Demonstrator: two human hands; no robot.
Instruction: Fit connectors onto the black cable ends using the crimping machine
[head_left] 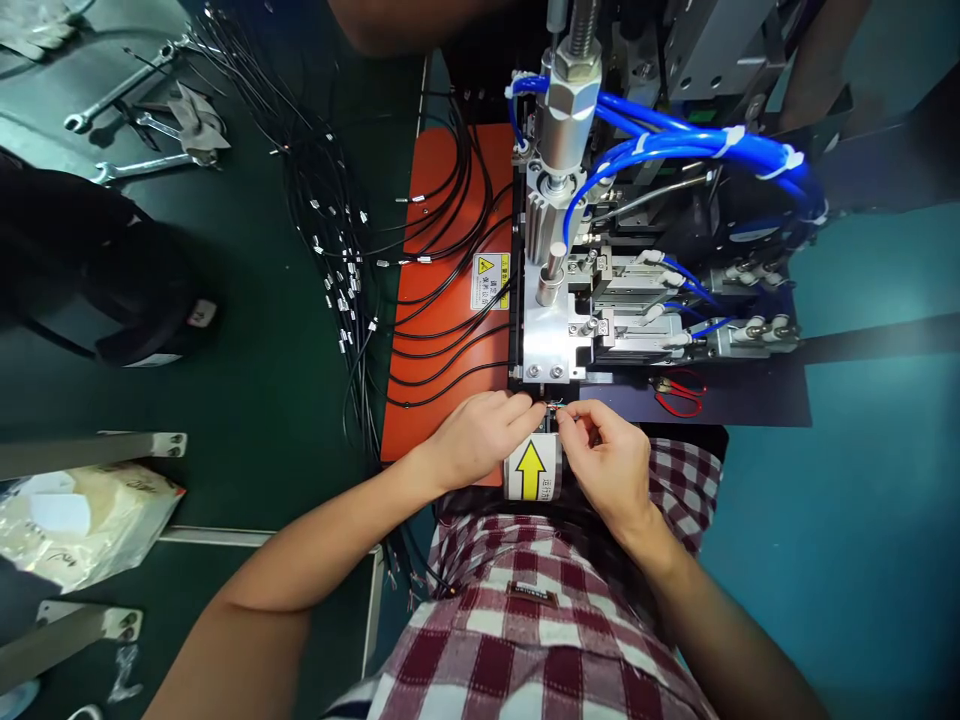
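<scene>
Fine wire ends (pixel 553 405) show between my fingertips, just below the front of a silver press-like machine (pixel 551 340). My left hand (pixel 476 437) pinches them from the left, with its fingers curled. From the right, my right hand (pixel 609 460) grips the same small wires between thumb and forefinger. Both hands are above a label with a yellow arrow (pixel 532 470). The exact parts under my fingertips are too small to make out.
Black cables (pixel 442 350) run across an orange board (pixel 420 420) from a bundle with metal tips (pixel 349 285). Red-handled snips (pixel 681 392) lie right of the machine. Blue air hoses (pixel 697 145) arch above. Wrenches (pixel 142 85) and a plastic bag (pixel 90 525) are at left.
</scene>
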